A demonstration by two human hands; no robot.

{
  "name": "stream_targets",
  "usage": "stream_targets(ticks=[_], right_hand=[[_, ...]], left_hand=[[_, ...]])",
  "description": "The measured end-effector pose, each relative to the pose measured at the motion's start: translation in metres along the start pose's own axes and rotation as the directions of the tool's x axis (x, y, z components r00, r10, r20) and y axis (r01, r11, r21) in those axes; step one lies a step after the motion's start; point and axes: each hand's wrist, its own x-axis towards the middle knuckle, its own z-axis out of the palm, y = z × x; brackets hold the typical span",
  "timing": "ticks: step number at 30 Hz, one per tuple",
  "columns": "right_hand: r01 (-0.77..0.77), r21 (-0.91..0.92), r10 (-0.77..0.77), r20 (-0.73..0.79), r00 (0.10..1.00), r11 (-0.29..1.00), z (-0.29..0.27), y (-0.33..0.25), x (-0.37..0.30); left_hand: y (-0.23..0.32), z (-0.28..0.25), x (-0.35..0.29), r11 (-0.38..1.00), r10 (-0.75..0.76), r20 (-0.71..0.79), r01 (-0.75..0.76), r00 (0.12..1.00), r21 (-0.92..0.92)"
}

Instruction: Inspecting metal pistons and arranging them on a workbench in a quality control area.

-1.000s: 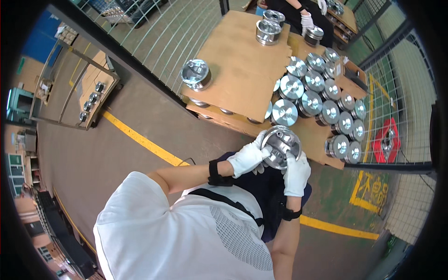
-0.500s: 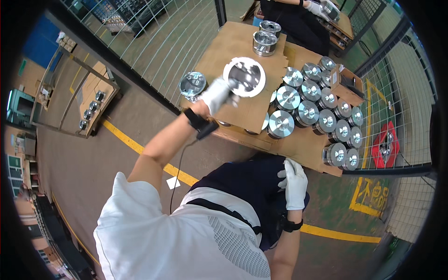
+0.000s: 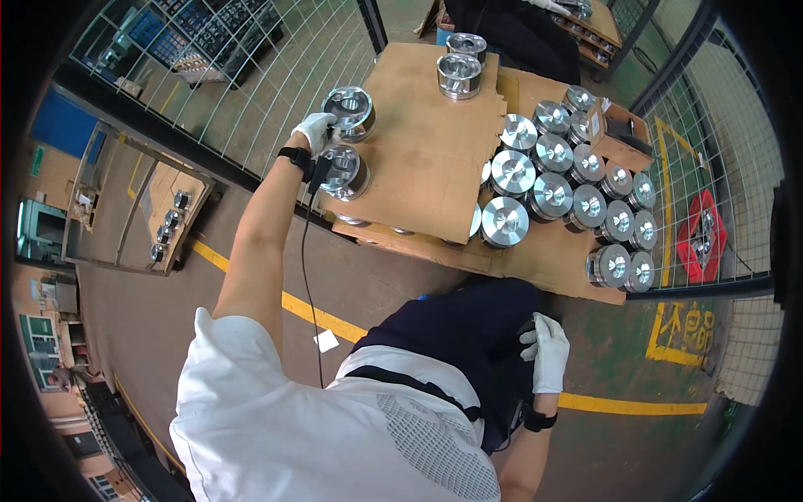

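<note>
At the left edge of the cardboard-topped table, my gloved left hand (image 3: 315, 132) is closed on the near side of a shiny metal piston (image 3: 353, 110). That piston stands on the cardboard with its hollow side up; its far fingers' grip is partly hidden. Just nearer to me is another hollow-side-up piston (image 3: 345, 174), beside my left wrist. My gloved right hand (image 3: 549, 356) hangs by my right thigh, holding nothing, its fingers loosely stretched and apart.
Two more pistons (image 3: 459, 76) stand at the far edge of the cardboard sheet (image 3: 427, 159). Several pistons (image 3: 552, 195), flat tops up, crowd the table's right side near an open cardboard box (image 3: 619, 134). Mesh fencing (image 3: 259, 100) borders the table. Another person (image 3: 519, 33) is beyond it.
My left hand has carried the piston from over the middle of the cardboard to its left edge, beyond the other piston there. The right hand stays by my thigh.
</note>
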Motion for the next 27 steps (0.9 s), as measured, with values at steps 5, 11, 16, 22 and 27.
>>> stream_targets(ticks=[5,11,16,22,27], right_hand=[[0.008,-0.004,-0.008,0.004,1.0,1.0,0.002,0.002,0.005],[-0.005,-0.05,0.004,-0.023,1.0,0.999,0.006,-0.001,0.002],[-0.017,-0.067,0.016,-0.017,1.0,0.998,0.005,0.001,0.002],[-0.006,-0.108,0.006,0.001,1.0,0.994,0.007,-0.002,0.002],[-0.011,-0.138,0.012,0.003,1.0,0.99,0.01,-0.001,0.002]], left_hand=[[0.002,-0.012,0.016,0.965,-0.138,-0.127,0.162,0.982,0.204],[-0.012,0.014,0.0,0.851,0.221,-0.104,-0.14,0.97,0.506],[-0.009,0.019,0.001,0.919,0.152,-0.135,-0.09,0.979,0.383],[-0.005,-0.001,0.024,0.956,-0.061,-0.086,0.083,0.994,0.282],[-0.008,-0.011,0.038,0.956,-0.115,-0.025,0.117,0.993,0.27]])
